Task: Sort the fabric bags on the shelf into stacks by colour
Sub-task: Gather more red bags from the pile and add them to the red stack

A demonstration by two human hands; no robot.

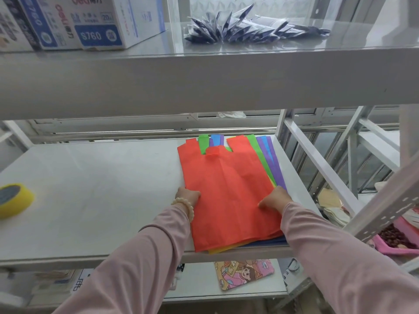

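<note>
Red fabric bag (229, 191), topmost on multicoloured stack (275, 168), right of centre on shelf (102, 189). Clasped at its left edge by left grip (188, 196), at its right by right grip (274, 198). Yellow tape roll (13, 200) far left.

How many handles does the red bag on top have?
2. The left handle sticks out at the far left corner of the red bag, the right handle at the far right corner. None looks hidden.
</note>
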